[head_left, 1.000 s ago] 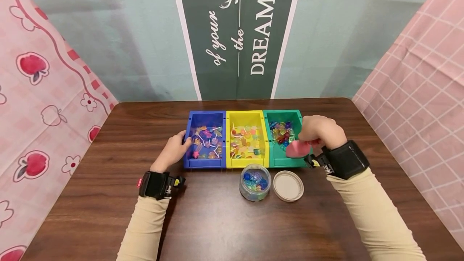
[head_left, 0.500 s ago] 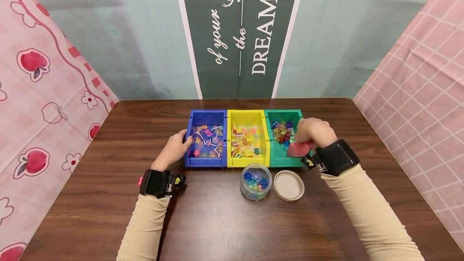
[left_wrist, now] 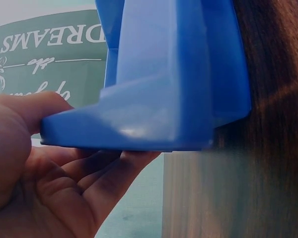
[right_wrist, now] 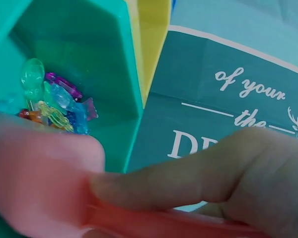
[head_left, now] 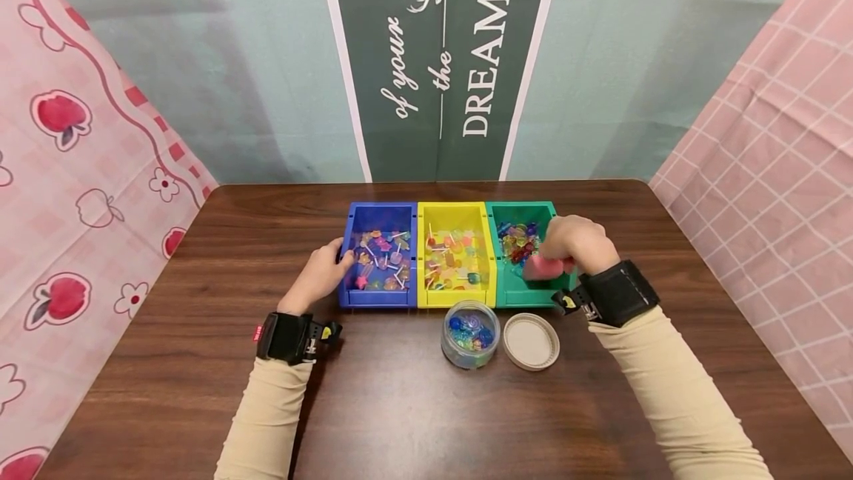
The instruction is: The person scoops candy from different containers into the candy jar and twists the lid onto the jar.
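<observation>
My right hand (head_left: 581,240) holds a pink scoop (head_left: 541,267) by its handle, thumb along the top in the right wrist view. The scoop's bowl is inside the green bin (head_left: 520,296), at the near side of a pile of colourful clear beads (right_wrist: 64,99); its inside is hidden from me. On the other side, my left hand (head_left: 318,276) grips the left wall of the blue bin (head_left: 378,299). Its thumb lies over the rim and its fingers are outside, under the blue edge in the left wrist view.
Between them a yellow bin (head_left: 456,301) holds small lollipop-like pieces; similar ones lie in the blue bin. In front stand a clear jar (head_left: 469,358) with bluish beads and, beside it, a round white lid (head_left: 531,342). Curtains enclose the table (head_left: 400,421).
The right hand and scoop have moved slightly left and farther into the green bin, and the scoop has tilted. The left hand keeps its hold on the blue bin.
</observation>
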### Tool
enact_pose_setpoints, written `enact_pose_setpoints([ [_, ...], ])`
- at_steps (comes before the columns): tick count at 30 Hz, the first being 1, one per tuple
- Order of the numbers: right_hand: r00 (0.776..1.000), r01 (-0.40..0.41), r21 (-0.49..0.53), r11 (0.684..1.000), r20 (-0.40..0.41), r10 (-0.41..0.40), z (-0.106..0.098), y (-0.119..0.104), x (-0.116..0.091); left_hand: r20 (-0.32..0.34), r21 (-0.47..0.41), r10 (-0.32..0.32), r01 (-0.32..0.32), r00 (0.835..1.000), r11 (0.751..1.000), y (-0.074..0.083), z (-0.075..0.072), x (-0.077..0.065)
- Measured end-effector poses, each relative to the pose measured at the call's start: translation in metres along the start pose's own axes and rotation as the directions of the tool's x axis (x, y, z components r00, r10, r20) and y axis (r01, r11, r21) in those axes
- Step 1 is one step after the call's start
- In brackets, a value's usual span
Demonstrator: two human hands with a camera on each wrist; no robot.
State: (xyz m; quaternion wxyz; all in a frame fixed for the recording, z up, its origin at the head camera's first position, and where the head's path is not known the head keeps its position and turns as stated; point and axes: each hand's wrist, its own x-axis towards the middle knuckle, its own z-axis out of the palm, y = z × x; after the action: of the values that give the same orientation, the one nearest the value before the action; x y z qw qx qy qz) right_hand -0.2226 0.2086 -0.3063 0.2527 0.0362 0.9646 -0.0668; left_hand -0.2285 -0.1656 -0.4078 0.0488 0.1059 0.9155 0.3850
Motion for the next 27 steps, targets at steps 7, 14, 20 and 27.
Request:
enact_pose_setpoints([
  [7,0.997,-0.023,0.012,1.0,-0.068,0.024,0.008,0.0,0.002,0.006,0.004,-0.003,0.003,1.0,1.0,0.0,-0.001,0.0],
  [14,0.999,-0.031,-0.007,1.0,-0.018,0.031,0.02,0.003,-0.007,0.024,0.012,-0.013,0.013,1.0,1.0,-0.001,-0.001,-0.001],
  [20,1.0,-0.029,0.033,0.999,-0.008,0.03,0.03,0.01,-0.013,0.017,0.005,-0.009,0.008,1.0,1.0,0.0,0.0,-0.001],
  [27,0.999,-0.021,0.05,0.999,-0.046,0.023,0.041,0.012,-0.012,0.019,0.006,-0.009,0.009,1.0,1.0,0.0,0.001,-0.001],
])
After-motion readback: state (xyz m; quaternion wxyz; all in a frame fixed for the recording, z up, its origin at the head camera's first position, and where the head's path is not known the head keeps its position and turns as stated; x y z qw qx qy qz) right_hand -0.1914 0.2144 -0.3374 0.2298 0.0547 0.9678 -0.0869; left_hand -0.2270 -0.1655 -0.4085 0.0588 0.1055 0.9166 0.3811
